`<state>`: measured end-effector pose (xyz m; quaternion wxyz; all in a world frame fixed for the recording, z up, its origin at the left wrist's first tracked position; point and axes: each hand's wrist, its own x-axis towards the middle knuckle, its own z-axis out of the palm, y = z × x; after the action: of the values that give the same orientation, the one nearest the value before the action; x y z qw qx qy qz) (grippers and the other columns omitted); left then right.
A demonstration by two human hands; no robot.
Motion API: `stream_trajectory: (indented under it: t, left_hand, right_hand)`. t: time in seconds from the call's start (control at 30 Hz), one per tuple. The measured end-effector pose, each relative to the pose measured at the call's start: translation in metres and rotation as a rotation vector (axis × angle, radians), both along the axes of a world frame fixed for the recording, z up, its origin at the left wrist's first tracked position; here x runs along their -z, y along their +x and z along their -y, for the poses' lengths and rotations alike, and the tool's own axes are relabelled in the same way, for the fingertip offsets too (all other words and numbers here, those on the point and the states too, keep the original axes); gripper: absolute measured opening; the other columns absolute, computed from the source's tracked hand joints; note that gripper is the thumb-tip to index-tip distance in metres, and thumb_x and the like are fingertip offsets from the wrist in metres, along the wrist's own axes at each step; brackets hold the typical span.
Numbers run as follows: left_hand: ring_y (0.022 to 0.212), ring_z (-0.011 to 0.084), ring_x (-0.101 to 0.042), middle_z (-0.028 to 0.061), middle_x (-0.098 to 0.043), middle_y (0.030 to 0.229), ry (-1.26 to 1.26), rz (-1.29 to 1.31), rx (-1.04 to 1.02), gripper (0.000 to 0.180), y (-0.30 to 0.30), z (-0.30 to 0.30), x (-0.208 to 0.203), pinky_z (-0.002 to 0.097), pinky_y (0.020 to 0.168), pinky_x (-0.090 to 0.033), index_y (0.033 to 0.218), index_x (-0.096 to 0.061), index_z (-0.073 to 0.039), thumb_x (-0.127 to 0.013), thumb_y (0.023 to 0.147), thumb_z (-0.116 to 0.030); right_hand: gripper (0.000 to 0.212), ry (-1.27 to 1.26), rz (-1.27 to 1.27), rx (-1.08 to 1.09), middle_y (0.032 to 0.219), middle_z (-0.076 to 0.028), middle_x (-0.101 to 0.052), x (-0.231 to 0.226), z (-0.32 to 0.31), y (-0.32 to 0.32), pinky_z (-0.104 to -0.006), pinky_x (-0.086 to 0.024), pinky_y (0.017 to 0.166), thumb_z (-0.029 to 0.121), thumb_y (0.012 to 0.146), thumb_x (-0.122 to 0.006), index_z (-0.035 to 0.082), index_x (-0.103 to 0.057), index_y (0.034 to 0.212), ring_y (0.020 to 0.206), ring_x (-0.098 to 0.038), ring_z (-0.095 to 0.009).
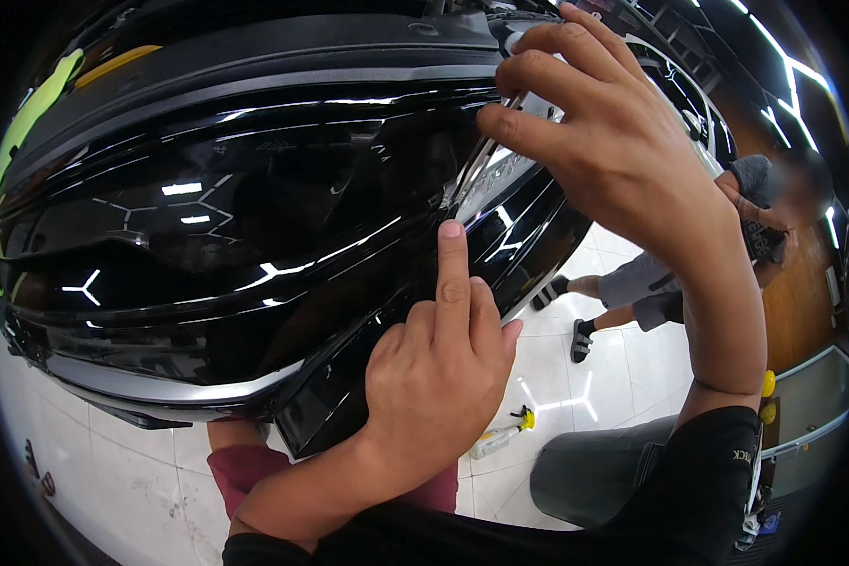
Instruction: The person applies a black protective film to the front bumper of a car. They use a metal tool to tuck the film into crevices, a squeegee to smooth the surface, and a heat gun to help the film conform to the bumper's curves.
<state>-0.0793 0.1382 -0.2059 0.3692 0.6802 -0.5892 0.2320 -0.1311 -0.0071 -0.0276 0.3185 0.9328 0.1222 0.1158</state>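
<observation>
A glossy black car body panel fills the left and middle of the view, with lights mirrored in it. My left hand has its index finger stretched out, the tip touching the panel beside the headlight; the other fingers are bent and nothing is held. Above it, my right hand curls over the headlight, its thumb hidden. Its fingers are closed on a thin, shiny strip that runs down toward my left fingertip; what this strip is I cannot make out.
On the tiled floor lies a clear spray bottle with a yellow head, beside a dark grey bin. A person in grey shorts stands at the right. A yellow-green cloth hangs at the car's far left edge.
</observation>
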Motion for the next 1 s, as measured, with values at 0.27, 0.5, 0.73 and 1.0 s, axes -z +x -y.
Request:
stream_trajectory:
  t: [0.27,0.5,0.73,1.0]
  left_hand:
    - [0.058,0.0120,-0.051,0.0373,-0.051,0.137,0.010,-0.017,0.023,0.035,0.002,-0.003,0.004,0.0194,0.048,-0.043,0.094,-0.068,0.007,-0.077,0.079,-0.023]
    - [0.062,0.0210,-0.063,0.0344,-0.049,0.141,0.060,-0.058,-0.002,0.036,-0.001,-0.005,0.003,0.0249,0.051,-0.048,0.099,-0.071,0.004,-0.077,0.080,-0.026]
    - [0.062,0.0205,-0.063,0.0358,-0.049,0.140,0.048,-0.076,0.023,0.037,0.000,-0.004,0.005,0.0244,0.051,-0.048,0.099,-0.072,0.005,-0.078,0.080,-0.026]
    - [0.061,0.0193,-0.062,0.0362,-0.050,0.138,0.046,-0.054,0.020,0.037,-0.001,-0.005,0.004,0.0242,0.051,-0.048,0.099,-0.071,0.005,-0.078,0.078,-0.025]
  right_hand:
    - [0.027,-0.080,0.028,-0.178,0.100,-0.009,-0.059,0.011,0.029,0.004,-0.0437,-0.041,0.099,0.011,0.073,-0.066,0.008,-0.067,0.100,0.103,-0.054,-0.027]
    - [0.027,-0.095,-0.050,-0.007,0.100,-0.008,-0.060,0.002,0.008,0.005,-0.0430,-0.041,0.100,0.011,0.073,-0.068,0.009,-0.068,0.100,0.104,-0.054,-0.026]
    - [0.027,-0.050,-0.044,-0.017,0.100,-0.008,-0.060,0.003,0.017,0.008,-0.0420,-0.041,0.100,0.009,0.072,-0.070,0.009,-0.066,0.099,0.102,-0.054,-0.025]
    - [0.024,-0.090,-0.070,0.039,0.100,-0.007,-0.060,0.000,0.013,0.007,-0.0424,-0.041,0.100,0.011,0.075,-0.068,0.010,-0.066,0.100,0.102,-0.054,-0.024]
